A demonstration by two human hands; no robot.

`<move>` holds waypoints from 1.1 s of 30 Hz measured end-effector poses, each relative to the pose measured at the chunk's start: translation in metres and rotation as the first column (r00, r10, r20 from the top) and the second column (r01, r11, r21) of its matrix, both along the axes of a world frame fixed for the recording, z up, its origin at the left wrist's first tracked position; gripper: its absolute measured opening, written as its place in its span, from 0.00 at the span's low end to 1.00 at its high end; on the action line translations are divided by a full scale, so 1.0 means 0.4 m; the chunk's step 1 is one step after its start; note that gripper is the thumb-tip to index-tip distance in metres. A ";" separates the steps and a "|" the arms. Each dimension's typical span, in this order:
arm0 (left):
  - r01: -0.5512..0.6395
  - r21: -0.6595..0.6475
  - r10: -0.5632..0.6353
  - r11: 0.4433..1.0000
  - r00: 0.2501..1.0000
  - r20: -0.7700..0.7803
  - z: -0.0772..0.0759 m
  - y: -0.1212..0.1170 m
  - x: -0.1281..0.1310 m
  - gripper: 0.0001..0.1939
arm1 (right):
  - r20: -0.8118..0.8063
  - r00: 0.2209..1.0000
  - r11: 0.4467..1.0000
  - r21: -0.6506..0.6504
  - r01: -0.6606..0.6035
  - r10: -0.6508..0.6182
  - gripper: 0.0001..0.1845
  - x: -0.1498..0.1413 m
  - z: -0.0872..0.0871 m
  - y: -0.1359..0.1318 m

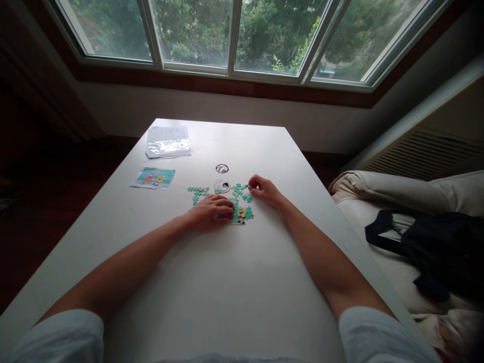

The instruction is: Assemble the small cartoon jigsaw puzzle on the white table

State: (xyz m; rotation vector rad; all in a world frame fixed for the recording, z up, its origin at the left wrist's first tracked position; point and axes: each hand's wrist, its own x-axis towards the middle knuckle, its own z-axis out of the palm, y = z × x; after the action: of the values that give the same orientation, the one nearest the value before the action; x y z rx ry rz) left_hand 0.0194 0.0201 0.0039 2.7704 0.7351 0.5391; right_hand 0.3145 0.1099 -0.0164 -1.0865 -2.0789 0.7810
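Note:
A partly joined jigsaw puzzle [242,215] with a yellow cartoon figure lies on the white table. My left hand [209,212] rests flat over its left part, fingers stretched out and hiding some of it. Beyond the joined part, loose teal puzzle pieces [239,190] lie in a cluster, and more loose pieces [198,192] are spread to the left. At the right edge of the cluster is my right hand [263,189], its thumb and forefinger pinched together at a small puzzle piece.
A round tin lid [222,186] and a smaller round item [222,169] lie behind the pieces. To the left are a picture sheet [153,178] and a clear plastic packet [168,141]. A cream sofa [401,191] with a dark bag [442,242] stands right of the table [234,292].

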 end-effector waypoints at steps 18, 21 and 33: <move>-0.110 -0.007 0.110 0.994 0.994 -0.006 0.005 0.017 -0.025 0.15 | -0.046 0.975 0.958 -0.181 -0.221 0.216 0.12 -0.101 0.050 -0.069; -0.105 0.008 0.105 0.994 0.994 -0.031 0.006 0.014 -0.026 0.16 | -0.053 0.967 0.941 -0.222 -0.255 0.249 0.13 -0.102 0.044 -0.069; -0.107 -0.008 0.106 0.994 0.994 -0.038 0.005 0.015 -0.027 0.15 | -0.011 0.959 0.931 -0.240 -0.276 0.282 0.11 -0.094 0.034 -0.063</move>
State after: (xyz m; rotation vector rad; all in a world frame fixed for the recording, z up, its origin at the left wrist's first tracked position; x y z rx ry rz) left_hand 0.0086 0.0262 0.0057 2.7508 0.8958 0.5031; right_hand 0.2770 0.0845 -0.0030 -0.9348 -2.2308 1.1902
